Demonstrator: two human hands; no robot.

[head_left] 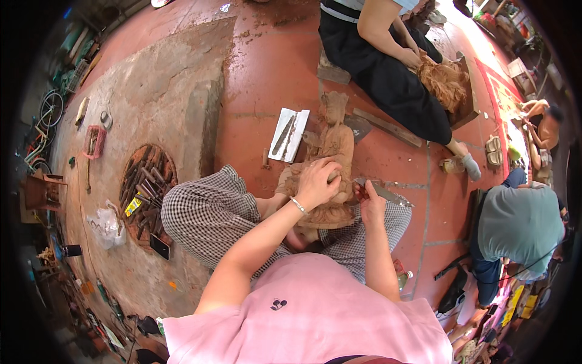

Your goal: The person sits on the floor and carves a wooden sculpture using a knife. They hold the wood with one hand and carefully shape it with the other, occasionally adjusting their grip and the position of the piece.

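A brown carved wooden statue (339, 142) of a seated figure stands upright between my crossed legs, on a petalled base (330, 215). My left hand (320, 184) lies across the statue's front, fingers curled round a part of it. At the statue's right side is my right hand (371, 203), its fingers bent together on a flat grey blade-like strip (394, 196). That strip reaches out to the right over my knee; its exact kind is unclear. Just beyond my left hand, two slim dark tools (284, 134) rest on a white sheet (280, 126) on the floor.
To my left, a round tray (171, 162) holds several chisel-like tools, with a phone (159, 246) at its edge and a plastic bag (108, 224) beside it. A raised slab (203, 121) borders the tiles. Ahead right, a co-worker (388, 67) handles another carving (445, 82). Another person (518, 227) sits right.
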